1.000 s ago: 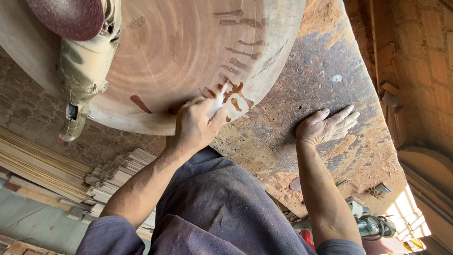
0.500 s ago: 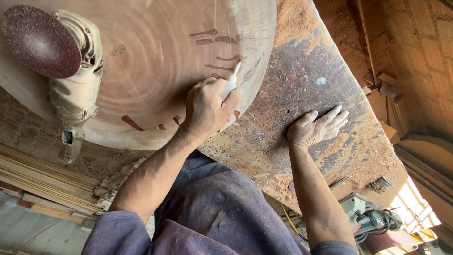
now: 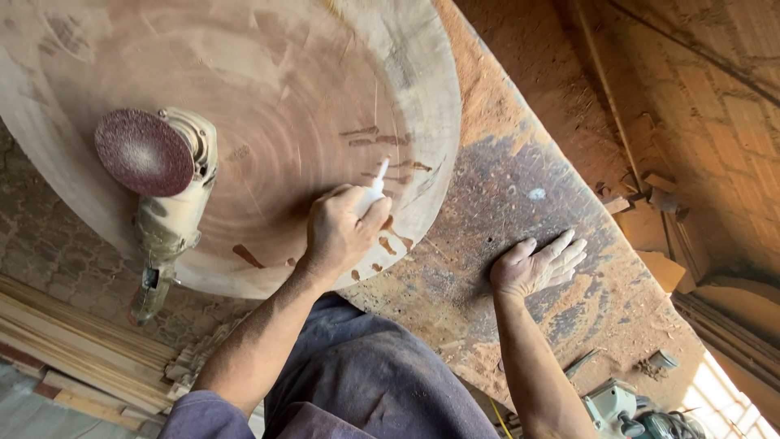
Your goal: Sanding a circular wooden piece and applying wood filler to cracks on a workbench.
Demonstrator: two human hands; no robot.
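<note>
Hands first: left hand [image 3: 345, 232] wraps shut around a small white plastic squeeze bottle [image 3: 372, 189], nozzle touching the large round pale wooden slab [image 3: 268, 106] at about 4 o'clock on its face, beside dark filled cracks. Right hand [image 3: 538, 264] lies flat, fingers spread, holding nothing, on the rusty, dust-caked metal tabletop [image 3: 487, 211]. Bottle looks light, soft-walled, likely slick; best gripped round the body. Slab looks heavy and rigid. Grey angle grinder with maroon sanding disc [image 3: 158, 175] rests on the slab at 9 o'clock. Room: brick walls, stacked timber strips [image 3: 73, 358], green power tool [image 3: 630, 410] at 5 o'clock.
</note>
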